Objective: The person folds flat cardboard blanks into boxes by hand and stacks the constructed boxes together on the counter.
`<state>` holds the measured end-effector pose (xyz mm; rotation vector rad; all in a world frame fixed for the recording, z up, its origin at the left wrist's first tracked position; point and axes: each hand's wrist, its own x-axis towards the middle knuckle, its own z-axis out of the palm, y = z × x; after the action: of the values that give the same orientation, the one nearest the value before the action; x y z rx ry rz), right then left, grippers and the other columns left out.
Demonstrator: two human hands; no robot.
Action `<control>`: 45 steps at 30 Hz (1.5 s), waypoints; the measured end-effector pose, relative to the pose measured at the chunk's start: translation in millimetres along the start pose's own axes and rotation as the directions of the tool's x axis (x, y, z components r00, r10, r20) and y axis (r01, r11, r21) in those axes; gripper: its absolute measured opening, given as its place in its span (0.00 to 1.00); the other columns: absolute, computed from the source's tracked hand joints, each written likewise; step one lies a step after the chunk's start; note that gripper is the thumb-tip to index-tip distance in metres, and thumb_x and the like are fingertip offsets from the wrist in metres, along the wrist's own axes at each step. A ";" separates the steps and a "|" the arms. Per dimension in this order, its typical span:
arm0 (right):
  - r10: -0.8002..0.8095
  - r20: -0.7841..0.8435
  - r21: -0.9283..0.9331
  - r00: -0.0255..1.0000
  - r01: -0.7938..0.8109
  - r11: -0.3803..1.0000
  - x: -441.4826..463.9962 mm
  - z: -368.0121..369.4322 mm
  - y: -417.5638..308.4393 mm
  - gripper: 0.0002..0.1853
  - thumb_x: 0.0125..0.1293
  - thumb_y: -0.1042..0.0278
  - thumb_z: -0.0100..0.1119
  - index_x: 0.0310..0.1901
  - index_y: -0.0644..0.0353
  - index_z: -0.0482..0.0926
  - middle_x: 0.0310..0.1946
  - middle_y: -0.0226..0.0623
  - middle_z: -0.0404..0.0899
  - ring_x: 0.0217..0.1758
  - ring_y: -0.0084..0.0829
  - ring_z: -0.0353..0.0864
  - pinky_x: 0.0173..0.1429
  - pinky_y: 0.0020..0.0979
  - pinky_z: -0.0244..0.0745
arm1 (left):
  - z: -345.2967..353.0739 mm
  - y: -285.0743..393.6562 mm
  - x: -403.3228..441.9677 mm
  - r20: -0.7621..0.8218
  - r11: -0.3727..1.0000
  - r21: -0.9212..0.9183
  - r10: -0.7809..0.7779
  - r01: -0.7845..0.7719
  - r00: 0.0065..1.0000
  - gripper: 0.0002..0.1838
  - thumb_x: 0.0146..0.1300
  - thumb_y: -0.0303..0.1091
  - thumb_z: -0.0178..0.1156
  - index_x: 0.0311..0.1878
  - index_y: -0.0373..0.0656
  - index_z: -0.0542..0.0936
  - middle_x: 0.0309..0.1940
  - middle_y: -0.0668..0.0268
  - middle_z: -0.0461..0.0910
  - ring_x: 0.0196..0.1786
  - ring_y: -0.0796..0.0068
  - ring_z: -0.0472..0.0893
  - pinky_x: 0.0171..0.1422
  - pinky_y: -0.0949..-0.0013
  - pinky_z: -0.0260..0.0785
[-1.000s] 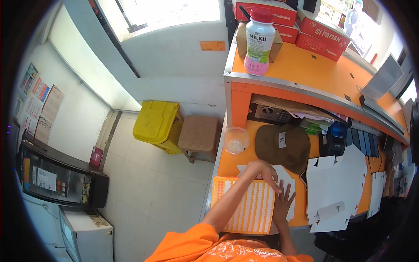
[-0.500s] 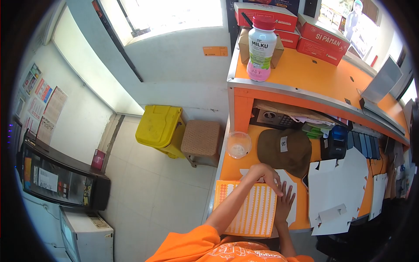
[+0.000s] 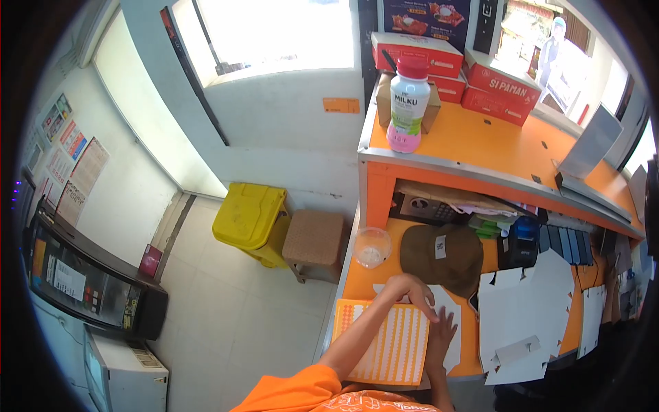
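A sheet with an orange border and rows of pale stickers [image 3: 388, 347] lies at the near left end of the desk, under my left forearm. My left hand [image 3: 412, 295] is bent over its upper right corner, fingers curled down and together; what they hold, if anything, is hidden. Beside the sheet's right edge, my right hand [image 3: 440, 336] rests with fingers spread on a flat white cardboard piece [image 3: 454, 356]. The fingertips of both hands are close together. Part of the white piece lies beneath the sheet.
Behind my hands are a clear plastic cup [image 3: 372, 248] and a brown cap [image 3: 441, 256]. White cardboard cutouts [image 3: 525, 312] lie to the right. A bottle [image 3: 408, 106] and red boxes [image 3: 500, 86] stand on the upper shelf. A stool [image 3: 314, 237] and yellow bin [image 3: 248, 214] are left.
The camera view has tilted up, so the whole scene sits lower. Both hands keep nearly the same place on the sheet and the white cardboard.
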<state>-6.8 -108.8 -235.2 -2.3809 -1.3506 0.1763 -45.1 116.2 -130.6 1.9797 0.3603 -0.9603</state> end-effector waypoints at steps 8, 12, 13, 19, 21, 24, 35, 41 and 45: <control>0.212 -0.273 -0.229 0.938 -0.278 0.933 9.7 -57.5 55.9 0.27 0.62 0.74 0.49 0.64 0.66 0.61 0.68 0.53 0.53 0.73 0.51 0.49 0.72 0.51 0.48 | 4.0 -6.3 14.0 0.032 0.998 -0.012 0.061 -0.060 0.998 0.54 0.37 0.74 0.63 0.66 0.52 0.65 0.55 0.54 0.73 0.46 0.55 0.79 0.44 0.61 0.74; 0.300 -0.205 -0.170 0.932 -0.336 0.926 4.5 -41.7 90.3 0.25 0.62 0.75 0.47 0.63 0.67 0.63 0.65 0.54 0.61 0.68 0.52 0.59 0.69 0.44 0.57 | 1.2 -5.8 9.4 0.028 0.998 0.008 0.069 -0.069 0.997 0.55 0.38 0.74 0.62 0.66 0.49 0.64 0.58 0.54 0.71 0.50 0.54 0.78 0.48 0.60 0.74; 0.303 -0.212 -0.168 0.929 -0.340 0.925 5.3 -40.0 92.8 0.25 0.62 0.76 0.47 0.63 0.66 0.64 0.64 0.54 0.62 0.67 0.53 0.61 0.68 0.43 0.60 | 0.7 -2.8 4.8 0.021 0.998 0.017 0.067 -0.068 0.998 0.54 0.39 0.73 0.62 0.66 0.48 0.64 0.58 0.54 0.71 0.51 0.54 0.77 0.50 0.60 0.73; 0.259 -0.300 -0.153 0.918 -0.314 0.937 10.4 -45.9 100.8 0.16 0.62 0.77 0.48 0.52 0.67 0.74 0.44 0.57 0.77 0.47 0.55 0.78 0.52 0.44 0.74 | -0.1 -22.0 47.4 -0.197 0.951 -0.033 0.296 -0.308 0.935 0.46 0.53 0.68 0.56 0.63 0.38 0.66 0.57 0.52 0.72 0.58 0.59 0.74 0.60 0.65 0.67; 0.303 -0.301 -0.103 0.904 -0.346 0.933 12.2 -54.6 102.9 0.14 0.62 0.76 0.49 0.49 0.68 0.75 0.33 0.56 0.81 0.37 0.55 0.81 0.43 0.44 0.77 | 1.8 -26.8 58.5 -0.308 0.919 -0.042 0.361 -0.392 0.880 0.44 0.56 0.67 0.54 0.62 0.35 0.67 0.56 0.52 0.73 0.59 0.60 0.74 0.61 0.66 0.66; 0.432 -0.324 0.049 0.842 -0.441 0.896 19.9 -75.7 96.3 0.09 0.60 0.78 0.53 0.41 0.69 0.78 0.27 0.51 0.82 0.29 0.48 0.83 0.36 0.43 0.77 | 6.2 -24.9 64.9 -0.412 0.888 -0.044 0.401 -0.457 0.819 0.43 0.57 0.66 0.54 0.60 0.34 0.69 0.54 0.50 0.75 0.58 0.58 0.74 0.60 0.65 0.67; 0.489 -0.319 0.509 0.812 -0.288 0.811 6.9 -112.2 143.1 0.10 0.63 0.69 0.56 0.33 0.71 0.78 0.24 0.34 0.79 0.31 0.20 0.73 0.37 0.27 0.71 | -2.3 -22.0 55.5 -0.514 0.824 -0.156 0.403 -0.544 0.757 0.32 0.60 0.55 0.59 0.58 0.38 0.72 0.50 0.56 0.77 0.55 0.67 0.76 0.57 0.68 0.68; 0.600 -0.604 0.587 0.524 -0.216 0.780 8.0 -148.5 100.3 0.08 0.63 0.70 0.59 0.32 0.68 0.76 0.23 0.28 0.76 0.28 0.16 0.70 0.34 0.21 0.66 | -4.0 -14.5 44.3 -0.411 0.788 -0.319 0.385 -0.526 0.826 0.31 0.60 0.46 0.62 0.61 0.37 0.68 0.57 0.55 0.72 0.56 0.62 0.75 0.59 0.68 0.68; 0.308 -0.747 0.189 0.589 -0.256 0.948 -2.3 -171.7 57.6 0.03 0.56 0.80 0.60 0.32 0.63 0.77 0.28 0.34 0.82 0.33 0.29 0.83 0.38 0.26 0.75 | -2.2 4.3 34.3 -0.389 0.775 -0.340 0.400 -0.533 0.830 0.32 0.58 0.41 0.65 0.64 0.42 0.66 0.61 0.58 0.69 0.60 0.64 0.72 0.61 0.65 0.67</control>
<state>89.1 -184.4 -101.4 -2.1655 -0.5295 -0.6561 -19.0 111.8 -153.0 1.6664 0.1970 -0.2218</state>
